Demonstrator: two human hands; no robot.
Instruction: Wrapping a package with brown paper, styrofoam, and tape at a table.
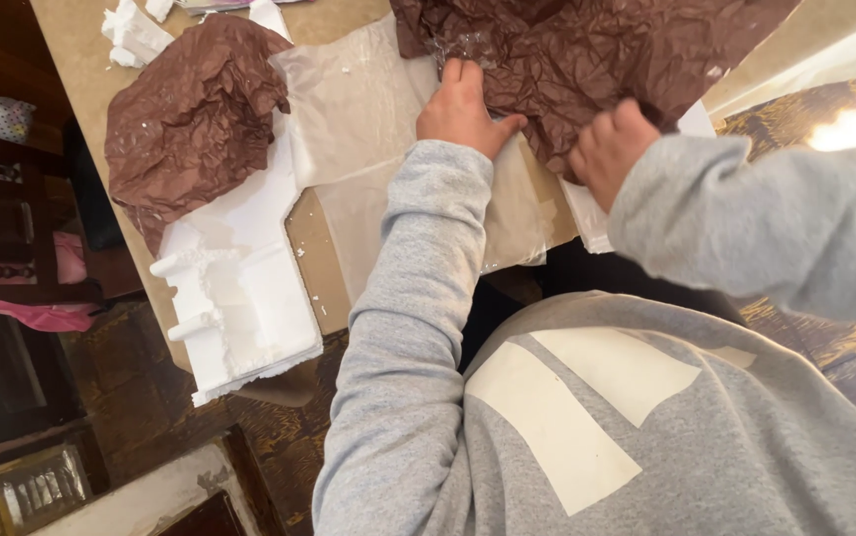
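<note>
Fingers of the left hand (pixel 463 107) lie flat and close together, pressing on the edge of a large crumpled sheet of brown tissue paper (pixel 587 55). Fingers of the right hand (pixel 607 147) are curled into the lower edge of the same sheet, pinching a fold of it. This sheet lies at the far side of the beige tabletop (pixel 80 50), partly over a clear, slightly cloudy plastic bag (pixel 354 104) that is spread flat under the left wrist.

I think the main risk is tearing. The brown paper is thin and full of creases, so if one hand pulls while the other holds it down, it can rip along a fold. The plastic is smooth and slippery, so the paper on it may slide instead of staying in place.

At the left, a second crumpled wad of brown paper (pixel 195 114) rests on a white moulded foam block (pixel 239 298), which hangs a little over the tabletop's near edge; a push from the grey sleeve could make it fall. The foam is brittle, and small white crumbs and broken foam pieces (pixel 130 30) lie near the far corner.
</note>
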